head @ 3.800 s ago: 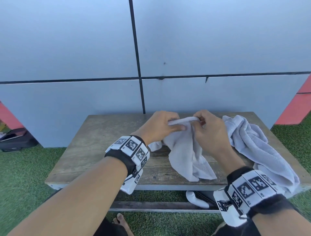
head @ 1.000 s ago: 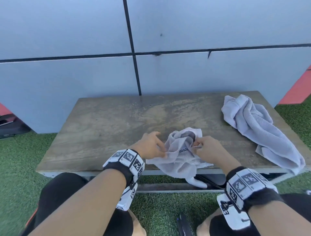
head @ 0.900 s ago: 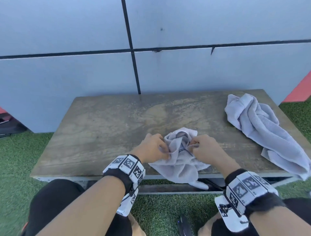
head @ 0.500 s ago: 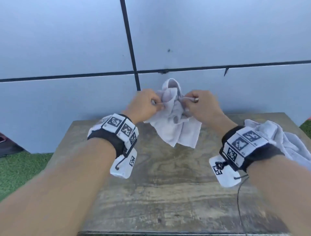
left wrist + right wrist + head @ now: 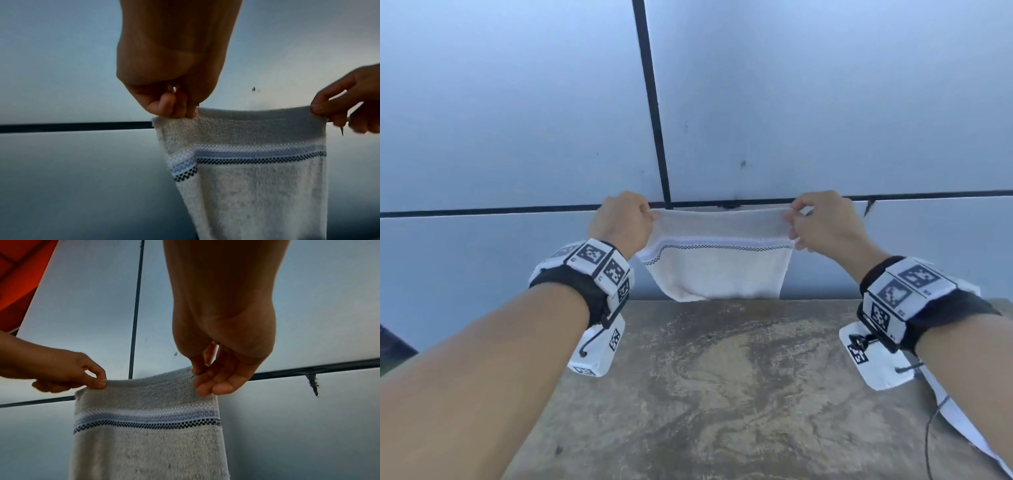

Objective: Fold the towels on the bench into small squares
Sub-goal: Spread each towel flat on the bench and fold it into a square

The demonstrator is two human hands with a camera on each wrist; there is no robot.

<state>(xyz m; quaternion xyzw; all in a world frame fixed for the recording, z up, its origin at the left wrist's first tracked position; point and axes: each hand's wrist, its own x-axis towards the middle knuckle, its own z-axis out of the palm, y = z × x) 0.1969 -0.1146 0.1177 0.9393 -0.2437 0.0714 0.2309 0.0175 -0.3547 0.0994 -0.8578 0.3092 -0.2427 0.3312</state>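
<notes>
A small white towel [image 5: 717,270] with a blue and black checked stripe hangs spread flat in the air above the far part of the wooden bench [image 5: 722,394]. My left hand [image 5: 645,216] pinches its top left corner and my right hand [image 5: 792,219] pinches its top right corner, so the top edge is stretched between them. The left wrist view has the left hand [image 5: 185,112] on the towel [image 5: 257,186] corner. In the right wrist view the right hand [image 5: 197,371] pinches the towel [image 5: 148,443], its other fingers loose.
A second white towel [image 5: 962,431] lies crumpled at the bench's right edge, mostly hidden under my right forearm. A grey panelled wall [image 5: 791,102] with black seams stands right behind the bench. The bench's middle and left surface shows bare wood.
The towel was a crumpled bunch held between both hands half a second ago. My hands have moved apart and the towel now hangs open and flat.
</notes>
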